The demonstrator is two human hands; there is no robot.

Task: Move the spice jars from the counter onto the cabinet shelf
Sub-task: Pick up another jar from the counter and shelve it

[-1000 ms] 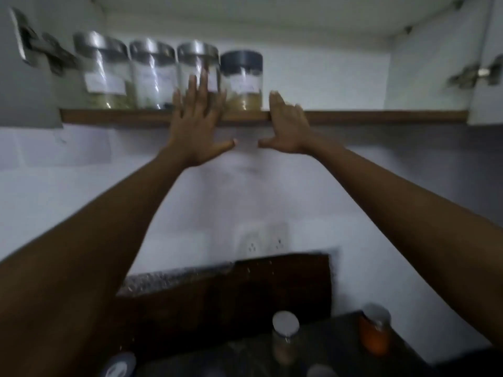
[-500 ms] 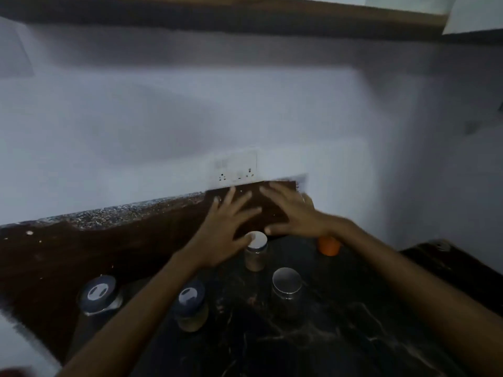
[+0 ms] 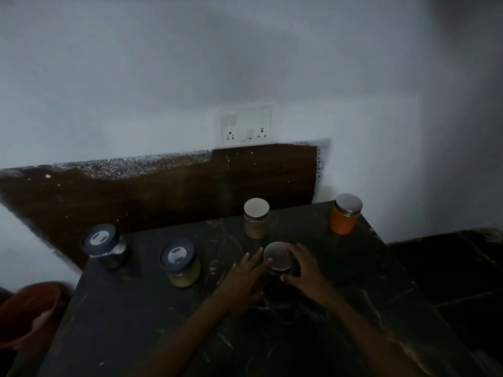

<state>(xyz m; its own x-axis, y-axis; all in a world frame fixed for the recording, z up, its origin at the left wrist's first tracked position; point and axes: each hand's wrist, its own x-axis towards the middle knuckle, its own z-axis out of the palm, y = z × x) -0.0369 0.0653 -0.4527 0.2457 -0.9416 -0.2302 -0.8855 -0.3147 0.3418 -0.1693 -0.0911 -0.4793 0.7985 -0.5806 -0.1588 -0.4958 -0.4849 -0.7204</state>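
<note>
On the dark counter (image 3: pixel 299 336), at six o'clock from the tan jar (image 3: pixel 256 219), a steel-lidded jar (image 3: pixel 278 257) is flanked by the spread left hand (image 3: pixel 245 278) and right hand (image 3: pixel 306 270), not yet gripped. Glass, likely smooth and breakable, is best clasped round the body, below the lid.

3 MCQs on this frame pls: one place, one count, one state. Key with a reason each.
1. Where is the orange jar?
A. far right corner of the counter
B. near left edge
C. between the hands

2. How many jars stand on the counter?
A. three
B. five
C. seven

3. What are the hands doing?
A. resting flat, apart from any jar
B. lifting a dark-lidded jar
C. closing around the silver-lidded jar

Key: 1 A, it stands at the right rear, near the wall. 2 B, two dark-lidded at left, three metal-lidded at centre and right. 3 C, left hand and right hand flank that jar, which is on the counter.
</note>
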